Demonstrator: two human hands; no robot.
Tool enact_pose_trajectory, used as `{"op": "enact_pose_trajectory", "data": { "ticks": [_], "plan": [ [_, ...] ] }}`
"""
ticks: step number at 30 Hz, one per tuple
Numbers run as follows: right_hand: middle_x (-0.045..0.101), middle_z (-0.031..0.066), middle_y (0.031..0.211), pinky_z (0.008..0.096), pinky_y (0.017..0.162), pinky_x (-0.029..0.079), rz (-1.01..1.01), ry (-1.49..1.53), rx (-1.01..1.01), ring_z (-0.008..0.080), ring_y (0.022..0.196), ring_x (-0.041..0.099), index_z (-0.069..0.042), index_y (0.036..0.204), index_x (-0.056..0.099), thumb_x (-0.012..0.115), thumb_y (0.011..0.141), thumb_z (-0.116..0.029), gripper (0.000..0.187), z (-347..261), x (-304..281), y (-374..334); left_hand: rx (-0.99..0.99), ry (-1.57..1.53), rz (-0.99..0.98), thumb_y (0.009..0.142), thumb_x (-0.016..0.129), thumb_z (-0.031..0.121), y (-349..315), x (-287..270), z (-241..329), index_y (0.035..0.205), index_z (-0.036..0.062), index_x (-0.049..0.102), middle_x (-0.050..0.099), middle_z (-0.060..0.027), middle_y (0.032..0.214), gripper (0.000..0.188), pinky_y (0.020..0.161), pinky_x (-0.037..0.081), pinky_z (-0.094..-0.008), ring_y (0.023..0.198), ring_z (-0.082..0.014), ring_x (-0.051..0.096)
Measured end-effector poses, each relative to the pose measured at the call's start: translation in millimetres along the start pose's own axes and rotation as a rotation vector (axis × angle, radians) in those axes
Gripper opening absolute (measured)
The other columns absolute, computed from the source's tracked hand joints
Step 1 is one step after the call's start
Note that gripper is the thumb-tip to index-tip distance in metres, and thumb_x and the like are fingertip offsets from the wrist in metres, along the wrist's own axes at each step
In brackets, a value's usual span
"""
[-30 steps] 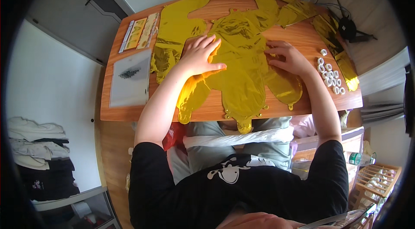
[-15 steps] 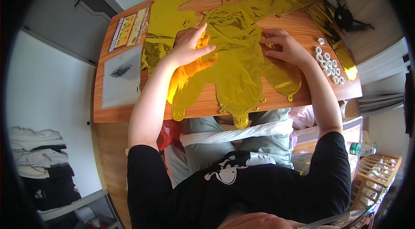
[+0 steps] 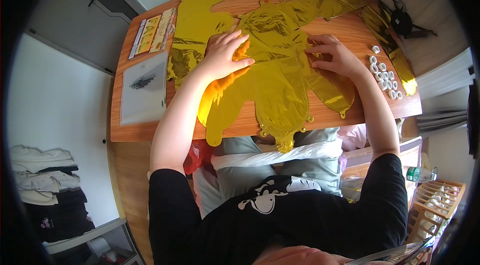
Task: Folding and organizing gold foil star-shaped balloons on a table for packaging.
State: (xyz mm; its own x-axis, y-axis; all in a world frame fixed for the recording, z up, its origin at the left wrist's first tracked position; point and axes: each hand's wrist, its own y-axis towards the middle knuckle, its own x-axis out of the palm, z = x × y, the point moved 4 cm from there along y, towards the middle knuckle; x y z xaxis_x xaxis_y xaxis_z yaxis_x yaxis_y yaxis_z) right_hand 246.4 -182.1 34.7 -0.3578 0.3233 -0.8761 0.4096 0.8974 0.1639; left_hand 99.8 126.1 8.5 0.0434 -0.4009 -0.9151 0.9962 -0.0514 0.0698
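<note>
A large flat gold foil balloon [image 3: 281,92] lies in front of me, its rounded lobes spread out and a tabbed end hanging over the table's near edge. My left hand [image 3: 223,56] rests on its left part, fingers apart and thumb pointing right. On the right side my right hand [image 3: 336,56] touches the foil with bent, separated fingers, the tips at the balloon's edge. Neither hand grips anything that I can see. More flat gold foil [image 3: 202,15] lies beyond my left hand, and another gold foil piece [image 3: 345,2] lies at the far right.
On the wooden table [image 3: 142,132], a translucent flat case [image 3: 145,102] and a printed packet [image 3: 152,34] lie at left. Several small white rolls [image 3: 384,79] cluster at right, near a long gold foil strip [image 3: 382,30]. A black device with antennas [image 3: 401,21] stands behind.
The large balloon has slid slightly toward me and to the right under my hands. My left fingers have shifted a little on the foil. The view has also shifted slightly.
</note>
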Motion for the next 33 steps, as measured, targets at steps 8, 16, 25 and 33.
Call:
{"op": "enact_pose_trajectory", "data": {
  "ticks": [8, 16, 25, 33],
  "plan": [
    [0.055, 0.017, 0.147, 0.043, 0.114, 0.039, 0.008, 0.031, -0.012, 0.0349, 0.136, 0.048, -0.01, 0.124, 0.074, 0.084, 0.08, -0.018, 0.045, 5.2, -0.7, 1.5, -0.048, 0.156, -0.062, 0.088, 0.053, 0.081, 1.8, 5.2, 8.8, 0.163, 0.0177, 0.028, 0.022, -0.0093, 0.171, 0.102, 0.127, 0.017, -0.0532, 0.158, -0.029, 0.016],
    [0.056, 0.0154, 0.146, 0.0427, 0.114, 0.039, 0.109, 0.239, 0.049, 0.0322, 0.139, 0.048, -0.006, 0.132, 0.069, 0.075, 0.093, -0.02, 0.042, 8.3, -6.8, 0.4, -0.049, 0.173, -0.076, 0.082, 0.058, 0.084, -1.2, 8.7, 8.3, 0.163, 0.0174, 0.029, 0.022, -0.0105, 0.17, 0.108, 0.127, 0.016, -0.0539, 0.158, -0.0297, 0.016],
    [0.055, 0.0192, 0.145, 0.0416, 0.107, 0.048, 0.257, 0.0, 0.464, 0.0309, 0.128, 0.059, -0.007, 0.151, 0.046, 0.069, 0.096, -0.035, 0.066, 49.7, -30.9, 82.8, -0.05, 0.133, -0.039, 0.08, 0.062, 0.083, -3.9, 8.1, 4.9, 0.161, 0.0177, 0.035, 0.028, -0.0099, 0.169, 0.107, 0.125, 0.019, -0.057, 0.157, -0.031, 0.02],
    [0.06, 0.0225, 0.136, 0.0432, 0.105, 0.051, 0.36, -0.17, 0.613, 0.0365, 0.124, 0.061, 0.0, 0.146, 0.046, 0.076, 0.084, -0.054, 0.088, 102.4, -21.2, 140.8, -0.049, 0.11, -0.037, 0.079, 0.064, 0.082, 1.5, 9.4, 8.0, 0.16, 0.0175, 0.036, 0.028, -0.0099, 0.168, 0.108, 0.125, 0.019, -0.0573, 0.157, -0.0316, 0.02]
  ]
}}
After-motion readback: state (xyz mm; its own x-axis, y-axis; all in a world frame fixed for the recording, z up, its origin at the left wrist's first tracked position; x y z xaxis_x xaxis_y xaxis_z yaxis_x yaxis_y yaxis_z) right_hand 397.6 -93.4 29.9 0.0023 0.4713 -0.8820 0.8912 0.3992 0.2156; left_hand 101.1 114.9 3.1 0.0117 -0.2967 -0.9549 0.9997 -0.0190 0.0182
